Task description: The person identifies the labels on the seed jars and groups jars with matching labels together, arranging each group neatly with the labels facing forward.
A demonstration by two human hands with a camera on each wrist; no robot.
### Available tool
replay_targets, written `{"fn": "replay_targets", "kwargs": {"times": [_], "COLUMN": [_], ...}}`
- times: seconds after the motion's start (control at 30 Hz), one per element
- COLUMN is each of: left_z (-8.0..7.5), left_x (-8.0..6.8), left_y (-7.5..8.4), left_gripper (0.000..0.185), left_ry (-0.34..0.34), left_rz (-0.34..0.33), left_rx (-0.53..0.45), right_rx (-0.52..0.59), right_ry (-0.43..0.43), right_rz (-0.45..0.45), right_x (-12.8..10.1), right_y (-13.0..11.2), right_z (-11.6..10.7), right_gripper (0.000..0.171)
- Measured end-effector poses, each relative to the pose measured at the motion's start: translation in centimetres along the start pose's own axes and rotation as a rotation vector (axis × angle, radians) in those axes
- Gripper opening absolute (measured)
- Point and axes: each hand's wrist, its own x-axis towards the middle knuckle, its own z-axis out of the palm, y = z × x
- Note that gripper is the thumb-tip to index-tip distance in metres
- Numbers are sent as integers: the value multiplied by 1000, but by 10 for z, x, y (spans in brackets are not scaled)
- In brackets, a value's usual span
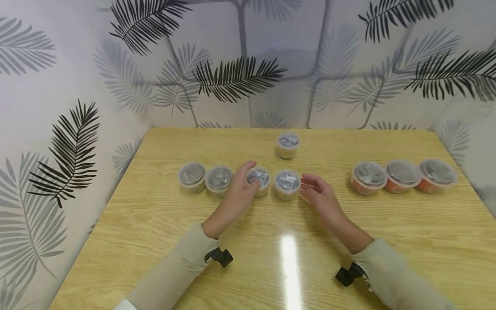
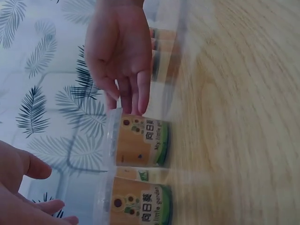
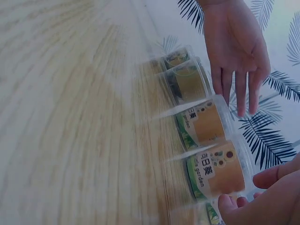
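Note:
Two lidded plastic cups stand side by side between my hands: a left cup point(image 1: 260, 176) and a right cup point(image 1: 287, 185). Their orange labels carry sunflowers and the words "little garden", seen on the label point(image 2: 136, 140) in the left wrist view. My left hand point(image 1: 241, 187) reaches over the left cup's near left side, thumb and fingers spread apart and overlapping its lid. To the right of the right cup is my right hand point(image 1: 319, 193), fingers loosely bent and fingertips right at the cup's side. Neither hand is curled round a cup.
Two more lidded cups, one point(image 1: 191, 176) and another point(image 1: 219, 180), stand left of my left hand. A single cup point(image 1: 288, 145) is farther back. Three reddish cups, including a nearer one point(image 1: 368, 177), line up at right on the wooden table point(image 1: 155, 249). Leaf-patterned covering point(image 1: 279, 43) rises behind.

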Motion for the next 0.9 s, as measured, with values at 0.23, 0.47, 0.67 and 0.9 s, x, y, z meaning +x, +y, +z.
{"fn": "replay_targets", "kwargs": {"times": [0.23,0.47,0.67,0.9], "left_z": [7,4,5,10], "left_x": [0,8,30,71], "left_y": [-4,0,10,4], "left_gripper": [53,51,48,48], "left_ry": [18,21,-17,-52], "left_rz": [13,57,59,27], "left_rx": [65,90,116,278], "right_rx": [-7,30,57,70], "right_ry": [-22,-19,39,57], "right_rz": [-27,-15,2,-4], "right_x": [-1,3,24,45], "right_y": [0,0,-5,-21], "right_z": [8,3,-1,-2], "right_gripper": [40,41,47,51]}}
